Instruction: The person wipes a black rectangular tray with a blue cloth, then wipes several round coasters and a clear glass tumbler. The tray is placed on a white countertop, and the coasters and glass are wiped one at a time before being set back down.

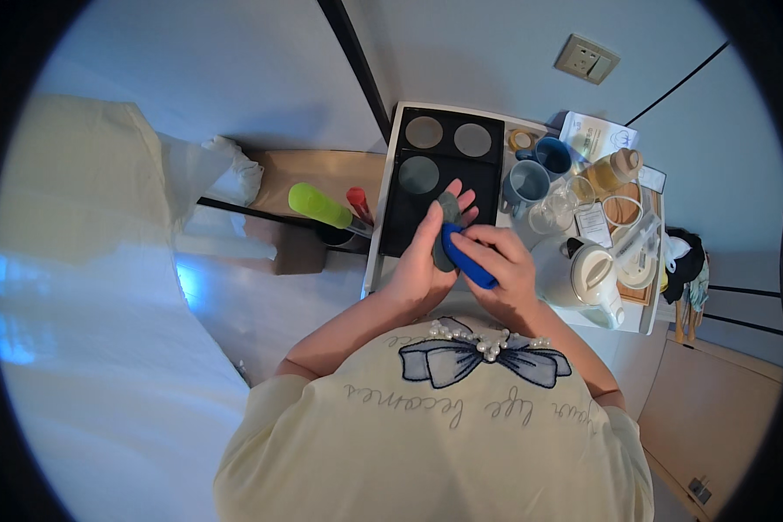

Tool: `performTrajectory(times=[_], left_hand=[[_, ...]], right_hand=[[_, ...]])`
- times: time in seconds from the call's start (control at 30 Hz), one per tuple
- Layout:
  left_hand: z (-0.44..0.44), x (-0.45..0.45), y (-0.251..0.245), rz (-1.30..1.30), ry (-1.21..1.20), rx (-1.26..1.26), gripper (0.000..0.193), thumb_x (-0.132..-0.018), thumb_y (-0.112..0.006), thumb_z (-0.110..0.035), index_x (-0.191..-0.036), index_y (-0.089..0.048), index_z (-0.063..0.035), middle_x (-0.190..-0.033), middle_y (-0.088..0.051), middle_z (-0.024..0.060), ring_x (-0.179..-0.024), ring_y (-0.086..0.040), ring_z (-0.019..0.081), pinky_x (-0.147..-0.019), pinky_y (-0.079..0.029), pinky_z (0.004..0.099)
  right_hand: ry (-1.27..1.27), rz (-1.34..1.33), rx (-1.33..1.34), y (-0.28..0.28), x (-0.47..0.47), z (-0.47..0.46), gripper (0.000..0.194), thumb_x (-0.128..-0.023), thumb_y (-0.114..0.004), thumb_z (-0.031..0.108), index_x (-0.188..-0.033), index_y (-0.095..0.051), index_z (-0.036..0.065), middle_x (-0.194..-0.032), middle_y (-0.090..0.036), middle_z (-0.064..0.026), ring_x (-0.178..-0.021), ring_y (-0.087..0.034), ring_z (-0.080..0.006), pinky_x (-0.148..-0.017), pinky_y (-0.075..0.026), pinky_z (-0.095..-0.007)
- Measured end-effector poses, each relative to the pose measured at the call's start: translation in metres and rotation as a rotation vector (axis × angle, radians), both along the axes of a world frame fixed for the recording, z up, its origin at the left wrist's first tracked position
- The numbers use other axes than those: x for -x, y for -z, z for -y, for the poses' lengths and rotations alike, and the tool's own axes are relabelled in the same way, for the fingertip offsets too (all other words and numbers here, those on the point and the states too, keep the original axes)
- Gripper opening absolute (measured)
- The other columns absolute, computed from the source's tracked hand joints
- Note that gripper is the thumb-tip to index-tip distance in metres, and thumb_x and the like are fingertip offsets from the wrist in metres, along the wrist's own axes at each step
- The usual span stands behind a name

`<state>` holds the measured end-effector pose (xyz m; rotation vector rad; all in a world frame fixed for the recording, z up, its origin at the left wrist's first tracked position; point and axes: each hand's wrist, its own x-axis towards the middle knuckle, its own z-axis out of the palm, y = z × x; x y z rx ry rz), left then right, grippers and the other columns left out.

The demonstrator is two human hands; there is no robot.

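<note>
My left hand (424, 261) holds a grey-green round disc (445, 251) upright against its palm, fingers stretched out beyond it. My right hand (506, 261) grips a folded blue cloth (473, 264) and presses it on the disc's right side. Both hands are above the near part of a black tray (404, 225). In the tray lie three round discs: a brownish one (424, 132) at the back left, a light grey one (472, 140) at the back right and a grey-green one (419, 175) in front of them. The tray's surface beneath my hands is partly hidden.
On the white table to the right stand two blue mugs (527, 183), clear glassware (551, 214), a bottle with amber liquid (610, 171) and a white electric kettle (577, 274). At the left are a green-topped object (318, 203) and a red-handled item (359, 202).
</note>
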<state>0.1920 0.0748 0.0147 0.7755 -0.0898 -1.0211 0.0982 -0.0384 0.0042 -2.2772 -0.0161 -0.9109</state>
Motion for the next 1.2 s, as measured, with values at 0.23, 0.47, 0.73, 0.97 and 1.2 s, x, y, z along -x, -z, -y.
performTrajectory(times=[0.23, 0.47, 0.73, 0.97, 1.2], left_hand=[[-0.001, -0.007, -0.008, -0.165, 0.046, 0.182, 0.073, -0.097, -0.023, -0.06, -0.148, -0.028, -0.0079, -0.148, -0.035, 0.018, -0.134, -0.035, 0.0264, -0.112, -0.027, 0.0433], [0.003, -0.006, -0.009, -0.144, -0.033, 0.235, 0.072, -0.099, -0.022, -0.056, -0.147, -0.028, -0.0023, -0.148, -0.034, 0.0202, -0.137, -0.033, 0.0293, -0.113, -0.026, 0.0428], [-0.002, 0.003, -0.007, -0.173, 0.02, 0.246, 0.069, -0.1, -0.023, -0.054, -0.147, -0.028, -0.0047, -0.147, -0.036, 0.0174, -0.134, -0.037, 0.029, -0.113, -0.028, 0.0422], [-0.001, 0.006, -0.005, -0.188, 0.077, 0.164, 0.062, -0.102, -0.022, -0.051, -0.145, -0.033, -0.0076, -0.146, -0.039, 0.013, -0.135, -0.037, 0.0251, -0.112, -0.029, 0.0409], [-0.002, 0.009, -0.007, -0.158, 0.059, 0.098, 0.063, -0.101, -0.023, -0.055, -0.144, -0.035, -0.0098, -0.144, -0.042, 0.0078, -0.135, -0.038, 0.0218, -0.111, -0.03, 0.0404]], right_hand=[[-0.022, 0.011, 0.167, 0.0, 0.002, 0.002, 0.054, -0.057, -0.072, 0.004, -0.11, -0.069, 0.015, -0.103, -0.062, -0.0026, -0.081, -0.06, -0.0236, -0.066, -0.048, -0.0332], [-0.021, 0.058, 0.262, -0.006, 0.002, -0.003, 0.051, -0.059, -0.068, 0.006, -0.109, -0.069, 0.015, -0.102, -0.061, -0.0021, -0.081, -0.059, -0.0226, -0.065, -0.046, -0.0327], [0.178, -0.037, 0.285, -0.019, -0.004, 0.007, 0.052, -0.057, -0.069, 0.007, -0.109, -0.068, 0.014, -0.098, -0.06, -0.0028, -0.079, -0.059, -0.0239, -0.066, -0.047, -0.0342], [0.13, -0.112, 0.25, -0.019, -0.008, -0.001, 0.055, -0.053, -0.069, 0.006, -0.108, -0.068, 0.012, -0.1, -0.059, -0.0029, -0.078, -0.058, -0.0234, -0.066, -0.048, -0.0336], [0.216, -0.027, 0.257, -0.02, -0.015, 0.002, 0.054, -0.053, -0.07, 0.002, -0.106, -0.068, 0.011, -0.099, -0.059, -0.0035, -0.08, -0.059, -0.024, -0.065, -0.048, -0.0332]])
